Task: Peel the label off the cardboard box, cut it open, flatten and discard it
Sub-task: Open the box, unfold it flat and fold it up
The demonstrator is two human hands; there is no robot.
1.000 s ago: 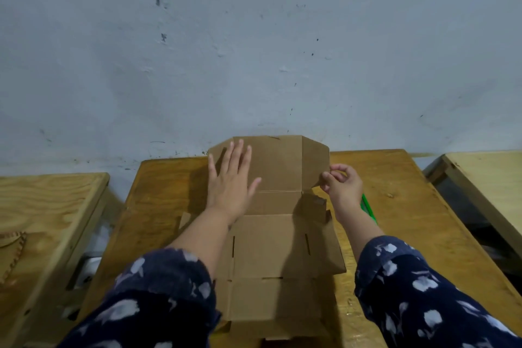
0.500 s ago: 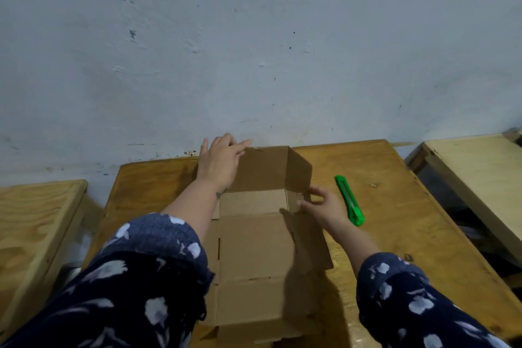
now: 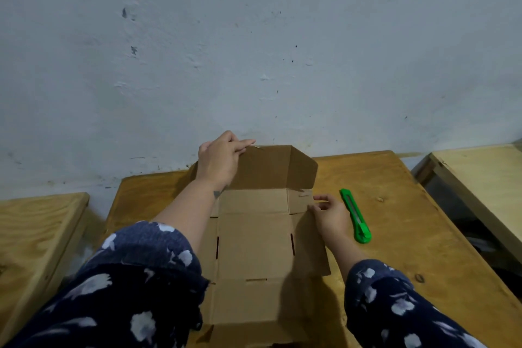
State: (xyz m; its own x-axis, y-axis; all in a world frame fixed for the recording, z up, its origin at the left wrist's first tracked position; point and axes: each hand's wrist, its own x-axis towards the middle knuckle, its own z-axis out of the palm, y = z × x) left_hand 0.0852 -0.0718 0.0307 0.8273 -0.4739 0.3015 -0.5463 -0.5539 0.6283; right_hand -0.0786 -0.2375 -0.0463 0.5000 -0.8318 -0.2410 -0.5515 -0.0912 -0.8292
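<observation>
On the brown wooden table (image 3: pixel 395 234), beside a green plastic box cutter (image 3: pixel 355 215): brown cardboard box (image 3: pixel 254 248) opened nearly flat, far flap now lifted upright, left hand (image 3: pixel 219 161) curled over its top edge, right hand (image 3: pixel 329 213) pinching the side tab, flattening underway.

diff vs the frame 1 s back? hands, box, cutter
The left hand, then flat on the cardboard box's far flap, now has a grip on that flap's top edge and holds it upright. The right hand dropped from the flap's right corner to the right side flap and uncovered the green box cutter. The box stays opened out on the wooden table.
</observation>
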